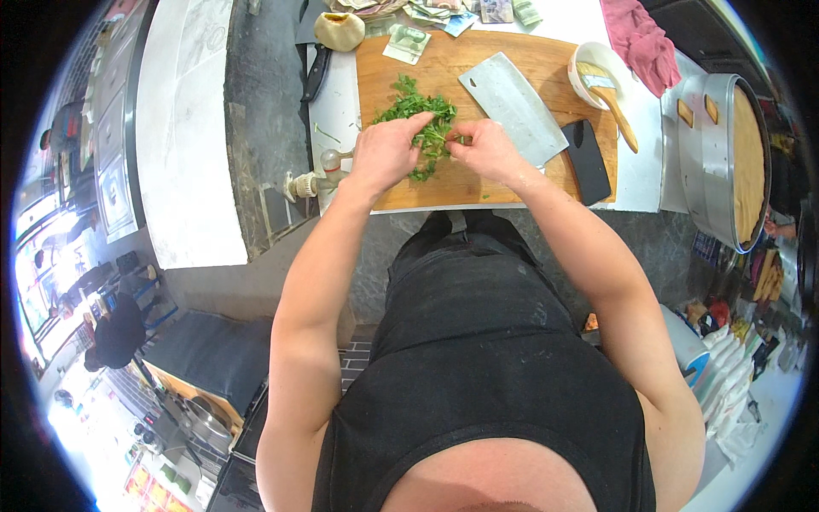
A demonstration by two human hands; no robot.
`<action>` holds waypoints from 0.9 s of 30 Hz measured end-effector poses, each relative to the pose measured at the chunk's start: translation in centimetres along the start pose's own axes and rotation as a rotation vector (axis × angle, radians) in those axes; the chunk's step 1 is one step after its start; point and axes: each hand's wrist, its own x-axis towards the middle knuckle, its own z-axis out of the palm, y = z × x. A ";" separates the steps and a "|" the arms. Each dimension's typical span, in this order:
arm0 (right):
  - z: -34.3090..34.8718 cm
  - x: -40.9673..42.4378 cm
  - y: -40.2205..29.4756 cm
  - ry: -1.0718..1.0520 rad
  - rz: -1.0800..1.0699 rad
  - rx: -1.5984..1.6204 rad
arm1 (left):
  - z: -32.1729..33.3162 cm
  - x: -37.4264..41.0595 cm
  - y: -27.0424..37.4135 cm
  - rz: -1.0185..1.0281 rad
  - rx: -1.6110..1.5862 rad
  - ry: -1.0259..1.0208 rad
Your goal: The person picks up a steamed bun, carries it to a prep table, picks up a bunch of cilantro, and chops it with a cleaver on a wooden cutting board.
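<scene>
Chopped green leafy herbs (416,102), which look like coriander, lie in a loose pile on a wooden cutting board (537,51). My left hand (390,147) rests against the near left side of the pile, one finger reaching over the leaves; its other fingertips are hidden. From the right, my right hand (483,148) pinches some herb stems between thumb and fingers. A cleaver blade (515,109) lies flat on the board just beyond my right hand, with a small hole near one corner. Its handle is not visible.
Right of the cleaver lie a black phone (587,163) and a white bowl (576,73) holding a wooden-handled brush (615,118). A metal steamer (704,160) stands farther right. Banknotes (407,43), a filled bun (339,31) and a black-handled knife (315,73) lie behind. A pipe valve (301,185) juts at left.
</scene>
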 end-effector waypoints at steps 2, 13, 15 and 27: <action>-0.9 -0.1 -0.2 -0.010 -0.019 0.087 | -0.6 -0.1 0.8 0.049 -0.140 -0.005; -4.4 -0.2 0.1 -0.099 -0.096 -0.092 | -0.4 0.0 0.2 -0.033 -0.258 0.160; -4.1 0.1 0.2 -0.073 -0.075 0.043 | -0.4 -0.1 0.3 -0.040 -0.271 0.155; -3.3 1.5 -4.1 -0.155 -0.425 -0.484 | -0.9 0.0 0.3 0.106 -0.262 0.155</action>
